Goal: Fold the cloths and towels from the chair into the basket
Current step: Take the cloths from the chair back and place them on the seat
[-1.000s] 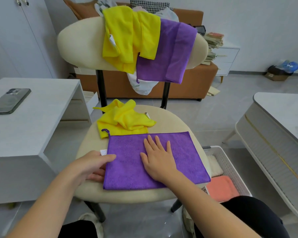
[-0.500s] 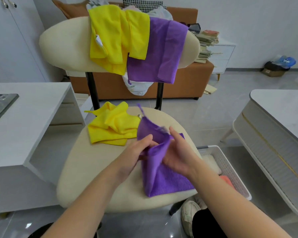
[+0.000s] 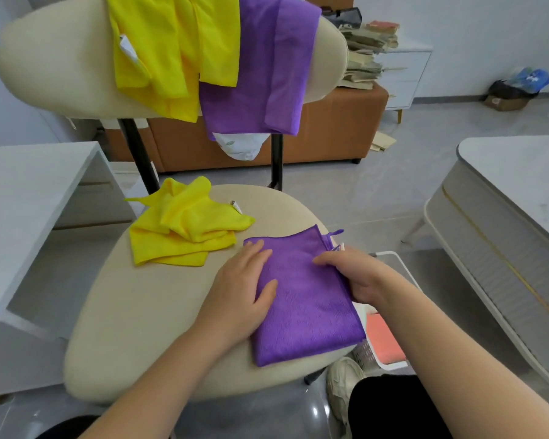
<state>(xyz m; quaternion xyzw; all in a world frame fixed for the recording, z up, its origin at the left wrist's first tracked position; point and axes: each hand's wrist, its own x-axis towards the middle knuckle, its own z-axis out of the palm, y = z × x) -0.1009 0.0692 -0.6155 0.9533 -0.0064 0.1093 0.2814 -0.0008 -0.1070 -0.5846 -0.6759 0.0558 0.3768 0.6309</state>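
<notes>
Purple cloth [image 3: 308, 299] lies folded on the chair seat [image 3: 159, 312], toward 3 o'clock. Left hand [image 3: 241, 289] presses flat at its 9 o'clock edge; right hand [image 3: 352, 274] grips the 3 o'clock edge. Folding looks nearly done (a judgement). Next: carry it to the basket [image 3: 390, 254], 4 o'clock.

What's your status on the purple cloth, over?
Left hand flat on folded purple cloth, right hand pinching its right edge. Cloth on chair seat, not yet in basket. Crumpled yellow cloth apart to the left, not blocking.
</notes>
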